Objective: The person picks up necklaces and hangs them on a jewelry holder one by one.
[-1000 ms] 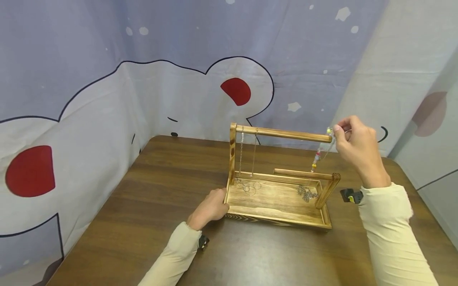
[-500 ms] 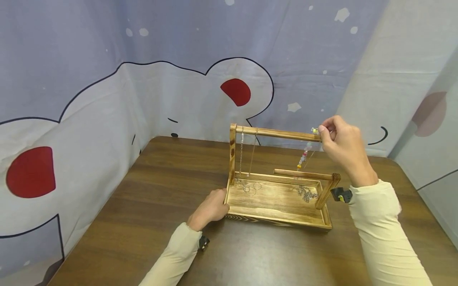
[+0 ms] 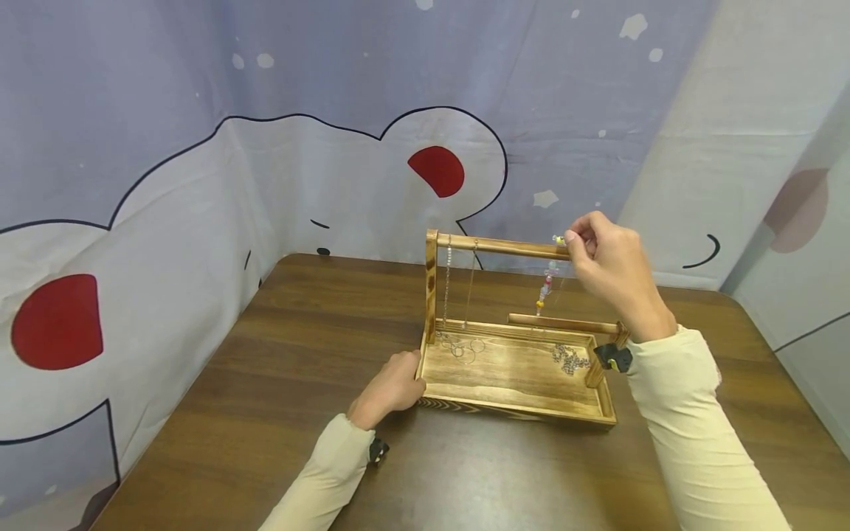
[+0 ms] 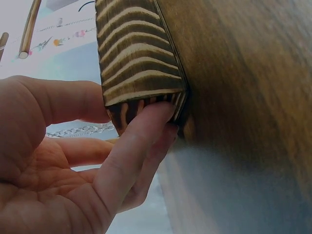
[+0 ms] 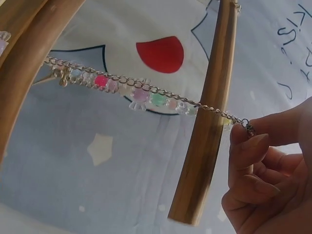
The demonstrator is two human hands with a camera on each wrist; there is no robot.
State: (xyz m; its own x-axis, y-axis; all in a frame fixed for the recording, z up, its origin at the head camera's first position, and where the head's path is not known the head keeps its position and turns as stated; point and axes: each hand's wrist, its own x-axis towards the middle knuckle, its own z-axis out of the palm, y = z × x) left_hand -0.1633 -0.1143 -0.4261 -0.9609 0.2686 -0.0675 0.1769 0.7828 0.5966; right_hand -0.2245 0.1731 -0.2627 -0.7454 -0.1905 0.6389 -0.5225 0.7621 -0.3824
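Observation:
My left hand [image 3: 392,387] grips the left end of a wooden jewelry stand's tray [image 3: 518,411]. In the left wrist view, thumb and fingers hold the tray's striped corner [image 4: 139,53]. Up at the stand's top bar [image 3: 508,248], my right hand [image 3: 614,269] pinches the clasp end of a beaded necklace [image 3: 546,287]. In the right wrist view, the necklace's silver chain [image 5: 165,92] and pastel beads [image 5: 140,95] run past the bar to the fingertips. The beaded part dangles below the bar toward the shorter lower bar [image 3: 564,323].
Two thin necklaces [image 3: 448,280] hang near the top bar's left end. A silver chain [image 3: 569,358] lies heaped at the tray's right, and fine rings of chain [image 3: 465,349] lie at its left. A brown table [image 3: 319,324] carries the stand, before a printed curtain [image 3: 332,184].
My right hand has moved left along the top bar from its free right end, carrying the beaded necklace with it. The left hand stays on the tray.

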